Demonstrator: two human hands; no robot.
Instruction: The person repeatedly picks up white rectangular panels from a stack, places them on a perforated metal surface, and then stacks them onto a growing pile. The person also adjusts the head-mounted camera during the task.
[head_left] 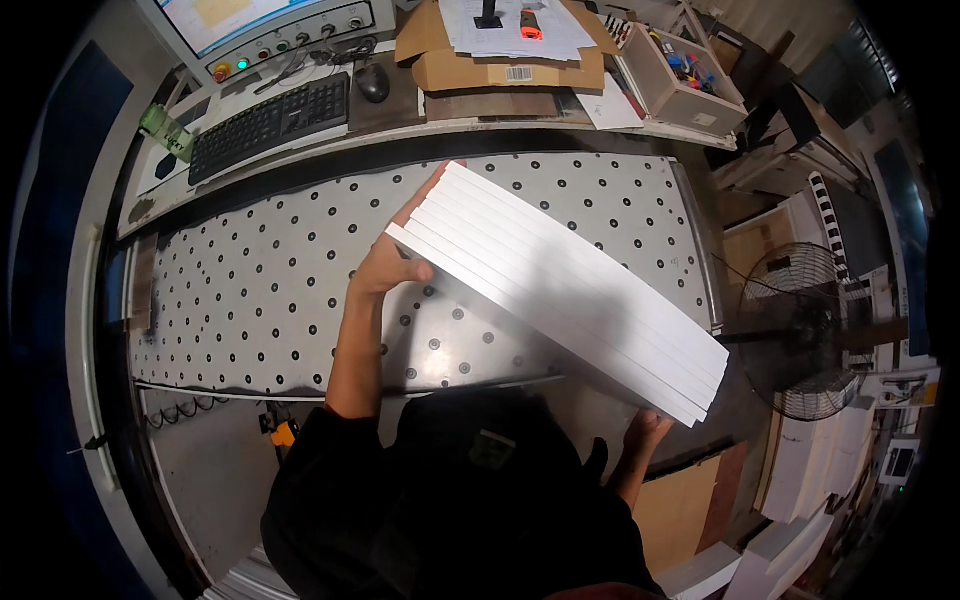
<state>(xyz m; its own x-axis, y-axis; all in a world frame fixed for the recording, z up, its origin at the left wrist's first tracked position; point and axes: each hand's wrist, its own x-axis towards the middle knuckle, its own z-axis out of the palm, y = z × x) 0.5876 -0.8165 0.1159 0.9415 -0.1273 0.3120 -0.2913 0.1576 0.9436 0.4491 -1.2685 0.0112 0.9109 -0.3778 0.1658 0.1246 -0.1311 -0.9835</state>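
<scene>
Several white boards (570, 290) are held together in one bundle, slanting from the upper left down to the lower right in front of me. My left hand (390, 262) grips the far left end, its thumb on the near side and its fingers reaching behind. At the opposite end my right hand (650, 428) supports the bundle from below, with most of its fingers hidden. One board on the near side sticks out a little past the others at the left end. The bundle is above a light table top (270, 270) dotted with black round studs.
Beyond the table stand a black keyboard (270, 125), a mouse (372, 83), a green bottle (166, 133) and cardboard (510, 76) with papers. A wooden box (680, 80) of small parts sits at the back right. A fan (795, 325) and stacked white boards (820, 460) are on the right.
</scene>
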